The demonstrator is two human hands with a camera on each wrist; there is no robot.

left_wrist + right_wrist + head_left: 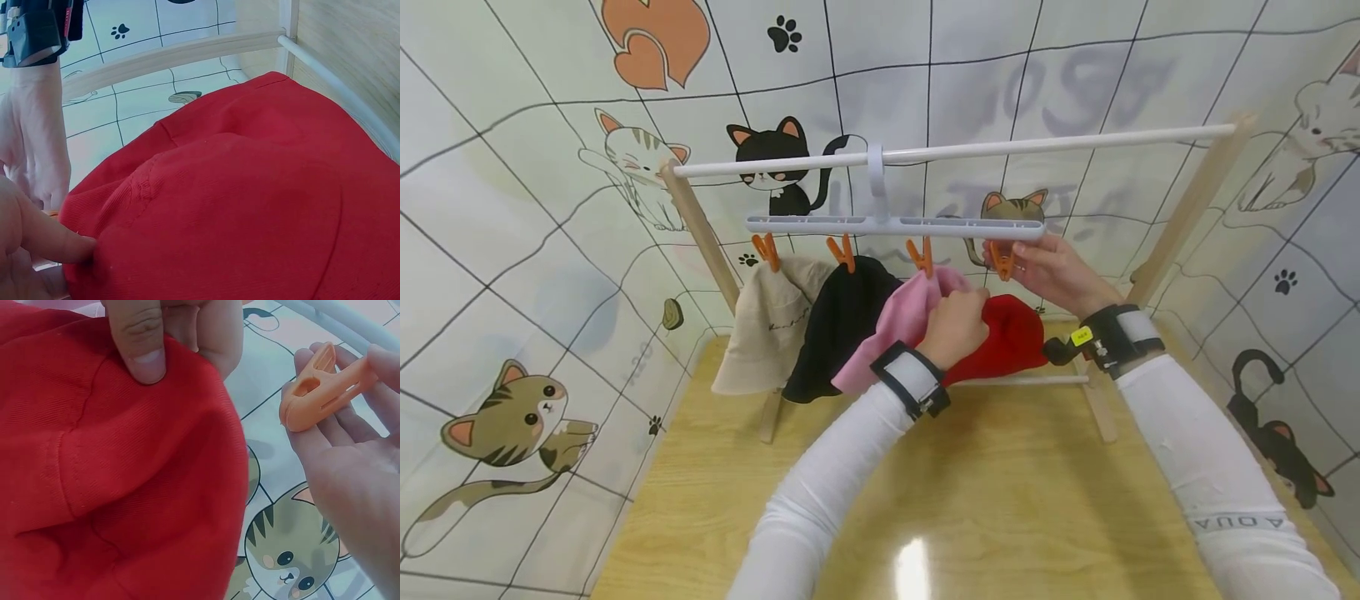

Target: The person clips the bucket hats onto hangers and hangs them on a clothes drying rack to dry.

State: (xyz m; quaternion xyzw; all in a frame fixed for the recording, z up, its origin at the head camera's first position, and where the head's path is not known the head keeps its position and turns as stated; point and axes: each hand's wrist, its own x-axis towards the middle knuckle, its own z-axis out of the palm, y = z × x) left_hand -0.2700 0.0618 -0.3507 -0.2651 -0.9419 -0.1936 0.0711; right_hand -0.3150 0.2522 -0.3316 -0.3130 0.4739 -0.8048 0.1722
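My left hand (955, 327) pinches a red bucket hat (1011, 333) by its top, thumb on the near side, as the right wrist view shows. The red cloth (250, 187) fills most of the left wrist view. My right hand (1056, 271) holds an orange clothespin (322, 394) between thumb and fingers, just under the right end of a pale hanger (887, 225). The hat and this clothespin are apart. Beside the red hat, a pink hat (880, 333), a black hat (831, 333) and a beige hat (767, 333) hang from orange clothespins (920, 256) on the hanger.
The hanger hooks over a white rod (1060, 147) on a wooden stand (700, 233). A lower white rod (1037, 380) runs behind the hats. Below is a wooden table (880, 500); tiled walls with cat pictures (535, 408) enclose it.
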